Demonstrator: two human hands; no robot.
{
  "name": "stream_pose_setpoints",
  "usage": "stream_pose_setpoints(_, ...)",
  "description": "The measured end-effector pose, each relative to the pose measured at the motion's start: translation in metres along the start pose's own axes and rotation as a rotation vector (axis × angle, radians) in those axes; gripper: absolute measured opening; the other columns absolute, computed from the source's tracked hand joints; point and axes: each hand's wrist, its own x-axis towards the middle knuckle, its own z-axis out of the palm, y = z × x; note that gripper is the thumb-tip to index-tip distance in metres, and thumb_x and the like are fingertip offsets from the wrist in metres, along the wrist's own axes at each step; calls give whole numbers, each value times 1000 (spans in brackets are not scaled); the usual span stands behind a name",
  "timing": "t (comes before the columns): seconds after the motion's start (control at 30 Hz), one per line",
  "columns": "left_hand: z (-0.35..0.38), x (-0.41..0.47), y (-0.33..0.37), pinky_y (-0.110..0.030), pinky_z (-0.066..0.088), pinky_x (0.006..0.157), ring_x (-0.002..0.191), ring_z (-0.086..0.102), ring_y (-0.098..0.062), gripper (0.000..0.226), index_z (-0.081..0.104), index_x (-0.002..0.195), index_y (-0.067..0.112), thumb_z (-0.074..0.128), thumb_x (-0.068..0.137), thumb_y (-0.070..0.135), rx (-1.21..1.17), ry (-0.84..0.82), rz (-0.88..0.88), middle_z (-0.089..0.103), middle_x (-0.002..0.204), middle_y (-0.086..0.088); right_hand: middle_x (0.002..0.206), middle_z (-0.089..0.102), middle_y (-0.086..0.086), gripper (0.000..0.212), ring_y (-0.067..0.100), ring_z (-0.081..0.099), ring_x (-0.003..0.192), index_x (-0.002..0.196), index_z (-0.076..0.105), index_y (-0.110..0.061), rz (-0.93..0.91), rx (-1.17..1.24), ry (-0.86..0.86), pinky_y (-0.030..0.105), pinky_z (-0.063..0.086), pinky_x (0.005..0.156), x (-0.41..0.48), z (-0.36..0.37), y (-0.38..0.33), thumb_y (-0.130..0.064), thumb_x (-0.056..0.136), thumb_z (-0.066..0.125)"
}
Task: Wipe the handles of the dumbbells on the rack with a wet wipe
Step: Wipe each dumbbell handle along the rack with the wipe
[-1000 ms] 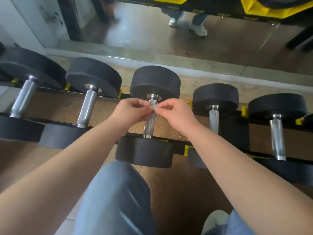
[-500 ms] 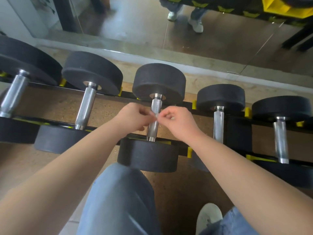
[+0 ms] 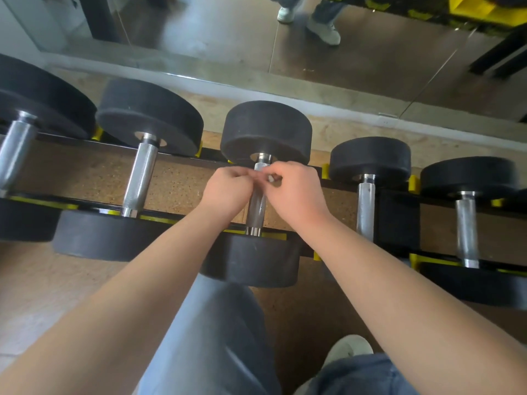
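Since half a second ago both hands have crept up the bar toward twelve o'clock and drawn closer, so their knuckles nearly meet. The left hand (image 3: pixel 225 192) comes in from seven o'clock with its fingers curled, the tips pinching one edge of a small crumpled whitish wet wipe (image 3: pixel 270 178). The right hand (image 3: pixel 293 192) comes in from five o'clock and pinches the other edge between thumb and forefinger. The wipe lies against the far end of the knurled steel handle (image 3: pixel 256 212) of the middle black round-headed dumbbell (image 3: pixel 265 129), just below its far head; most of it is hidden by the fingers. That dumbbell lies across the black rack with yellow strips (image 3: pixel 94 207), handle running from six to twelve o'clock. At nine o'clock of the hands rests a larger black dumbbell with a bare steel bar (image 3: pixel 139 181), and at three o'clock a smaller one (image 3: pixel 366 206), neither touched. At six o'clock is a leg in pale blue jeans (image 3: pixel 216 337), with a light-coloured shoe (image 3: pixel 348 349) at five. A wall mirror (image 3: pixel 199 32) spans twelve o'clock.
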Motion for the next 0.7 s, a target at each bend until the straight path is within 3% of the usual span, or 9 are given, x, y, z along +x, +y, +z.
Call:
stream_pose_setpoints(0.07, 0, -2, 2, -43, 57, 95, 91, 63, -17, 36, 74, 89, 34, 46, 92, 12, -28, 21, 2, 68, 90, 9, 105, 75, 0, 24, 10, 68, 91, 117, 76, -19, -9, -12, 9, 24, 57, 81, 5, -1, -1, -29, 96, 69)
stream_pose_setpoints(0.13, -2, 0, -1, -45, 59, 92, 96, 68, -21, 25, 68, 100, 33, 49, 90, 19, -101, 90, -6, 69, 99, 4, 108, 76, -3, 22, 7, 69, 95, 117, 75, -19, 11, -21, 18, 21, 55, 86, 8, -2, 3, -23, 98, 66)
stream_pose_setpoints(0.23, -2, 7, -5, -40, 60, 82, 97, 69, -21, 23, 64, 109, 25, 50, 97, 12, -187, 60, -108, 71, 106, -3, 100, 74, -1, 18, 11, 68, 88, 110, 78, -18, -18, -88, 12, 25, 57, 80, 7, -3, 7, -22, 97, 67)
stream_pose_setpoints(0.33, 0, 13, -9, -39, 59, 79, 102, 72, -26, 23, 63, 99, 23, 46, 97, 8, -171, -28, -143, 74, 111, -8, 89, 72, -2, 14, 9, 64, 79, 99, 80, -18, -137, -101, -181, 27, 55, 75, -8, -10, 8, -22, 96, 68)
stream_pose_setpoints(0.4, 0, 12, -8, -46, 61, 86, 101, 73, -29, 26, 65, 101, 19, 45, 95, 4, -154, -53, -124, 75, 108, -10, 93, 73, -4, 13, 3, 63, 81, 100, 80, -19, -159, -75, -314, 19, 51, 77, -19, -14, 8, -24, 94, 70)
stream_pose_setpoints(0.5, 1, 12, -6, -51, 61, 89, 99, 74, -29, 28, 67, 108, 15, 48, 93, 2, -128, -73, -109, 76, 104, -11, 97, 73, -10, 15, -5, 58, 81, 106, 79, -22, -56, 37, -200, 4, 39, 75, -8, -8, 11, -25, 95, 70)
stream_pose_setpoints(0.6, 1, 8, -5, -47, 61, 90, 99, 73, -27, 30, 68, 107, 17, 46, 94, 1, -130, -67, -112, 76, 105, -9, 99, 75, -12, 17, -8, 58, 78, 108, 80, -23, 23, 71, -4, 1, 42, 74, 15, 0, 11, -27, 98, 67)
stream_pose_setpoints(0.63, 0, 7, -5, -47, 61, 91, 99, 73, -27, 32, 67, 108, 16, 44, 95, 0, -137, -64, -119, 76, 105, -10, 99, 76, -12, 17, -7, 60, 78, 108, 80, -23, 19, 72, 9, 3, 46, 75, 16, 0, 11, -27, 98, 67)
stream_pose_setpoints(0.7, -1, 6, -6, -48, 60, 93, 99, 73, -27, 34, 66, 110, 14, 40, 96, -2, -170, -61, -143, 75, 104, -10, 97, 76, -11, 16, -2, 65, 81, 106, 81, -24, -64, 64, -131, 12, 52, 77, 6, -6, 12, -26, 96, 68)
